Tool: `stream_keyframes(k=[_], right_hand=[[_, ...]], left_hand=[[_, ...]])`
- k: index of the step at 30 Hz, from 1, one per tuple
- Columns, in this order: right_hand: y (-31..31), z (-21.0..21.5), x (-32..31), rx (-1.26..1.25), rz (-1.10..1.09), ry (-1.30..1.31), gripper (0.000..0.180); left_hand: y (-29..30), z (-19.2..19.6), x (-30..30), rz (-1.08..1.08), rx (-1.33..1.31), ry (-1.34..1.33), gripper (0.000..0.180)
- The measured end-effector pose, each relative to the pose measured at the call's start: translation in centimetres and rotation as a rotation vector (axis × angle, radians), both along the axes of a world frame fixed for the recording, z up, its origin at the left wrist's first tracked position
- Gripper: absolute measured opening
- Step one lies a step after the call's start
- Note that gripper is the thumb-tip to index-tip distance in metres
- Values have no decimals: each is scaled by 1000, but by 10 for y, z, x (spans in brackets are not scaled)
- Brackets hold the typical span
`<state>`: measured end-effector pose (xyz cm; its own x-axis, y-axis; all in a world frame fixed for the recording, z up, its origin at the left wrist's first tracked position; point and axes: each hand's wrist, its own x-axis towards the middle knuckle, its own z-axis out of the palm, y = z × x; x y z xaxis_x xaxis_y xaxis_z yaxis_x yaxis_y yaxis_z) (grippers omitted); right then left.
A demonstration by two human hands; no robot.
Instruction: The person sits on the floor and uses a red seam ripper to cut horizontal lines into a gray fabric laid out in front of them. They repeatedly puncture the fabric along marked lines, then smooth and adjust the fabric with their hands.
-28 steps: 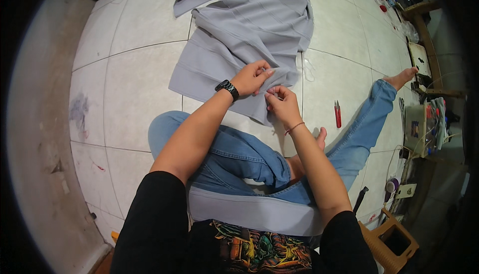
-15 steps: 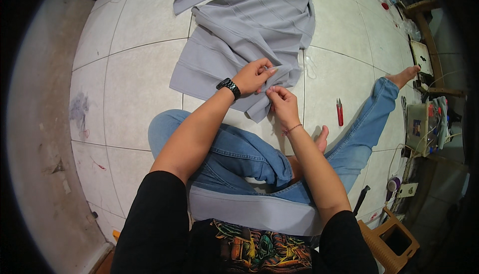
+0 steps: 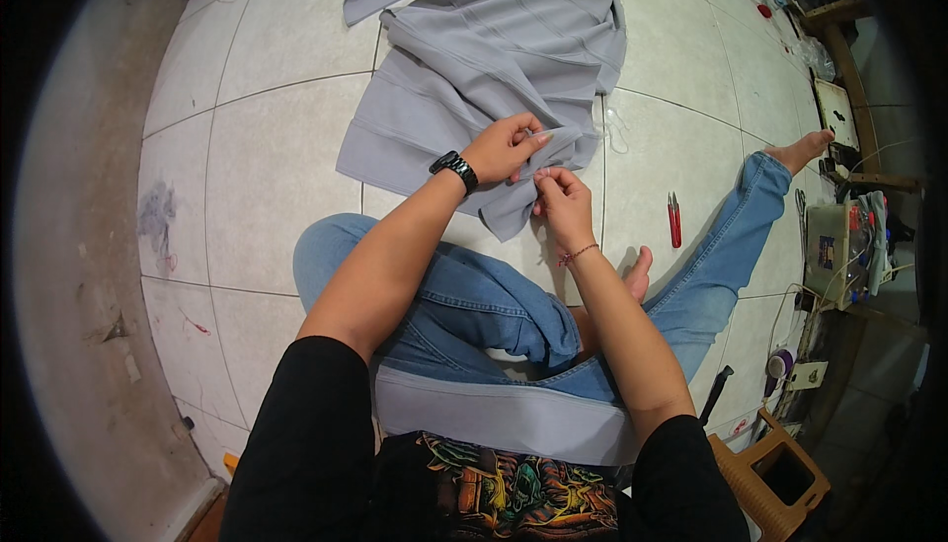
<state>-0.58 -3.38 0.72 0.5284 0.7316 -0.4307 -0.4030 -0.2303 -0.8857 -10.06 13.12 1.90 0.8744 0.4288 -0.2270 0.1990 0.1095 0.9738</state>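
Note:
A grey garment (image 3: 464, 58) with long seams lies spread on the tiled floor in front of my legs, its far end toward the top of the view. My left hand (image 3: 506, 147), with a black watch on the wrist, pinches the garment's near right part. Close beside it, my right hand (image 3: 564, 204) grips a fold of the same cloth between thumb and fingers. A small corner of fabric hangs below both hands. Whether a needle or thread is between the fingers is too small to make out.
Red thread snips (image 3: 674, 220) lie on the floor to the right, near my outstretched leg (image 3: 726, 246). Another grey cloth (image 3: 494, 414) lies across my lap. A brown stool (image 3: 775, 478) stands at lower right, a clear container (image 3: 828, 256) along the right side. A wall (image 3: 94, 275) bounds the left.
My right hand has shifted very slightly on the cloth, and the fold between the hands has changed shape a little. My left hand stays in place.

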Motion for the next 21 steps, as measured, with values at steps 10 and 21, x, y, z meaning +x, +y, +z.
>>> stream_keyframes(k=[10,21], right_hand=[[-3,-1,-1,50,-16,11,7],[-3,-3,1,66,25,9,7]], left_hand=[[0,0,1,3,18,20,25],[-1,3,-6,-11,23,47,23]])
